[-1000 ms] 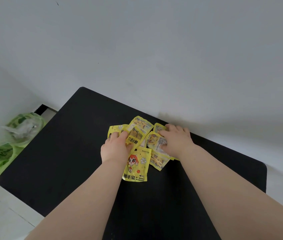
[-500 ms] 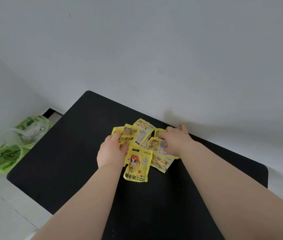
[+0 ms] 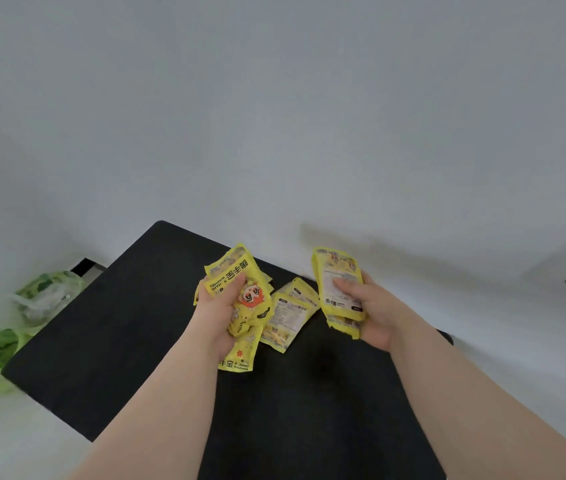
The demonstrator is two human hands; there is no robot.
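Yellow hand-warmer packets are gathered at the back of a black table [image 3: 108,344]. My left hand [image 3: 217,315] grips a crumpled bunch of packets [image 3: 236,278], lifted off the table. My right hand [image 3: 375,310] holds a small stack of packets [image 3: 338,282] upright, thumb across the front. Two or three packets [image 3: 288,315] lie flat on the table between my hands, and another packet [image 3: 240,358] shows below my left hand.
A white wall stands right behind the table. Green plastic bags [image 3: 4,337] lie on the light floor to the left of the table. The table's near part lies under my forearms.
Both hands went from pressing on the spread packets to gripping bunches of them and lifting them off the table. The right hand has moved right with its stack.
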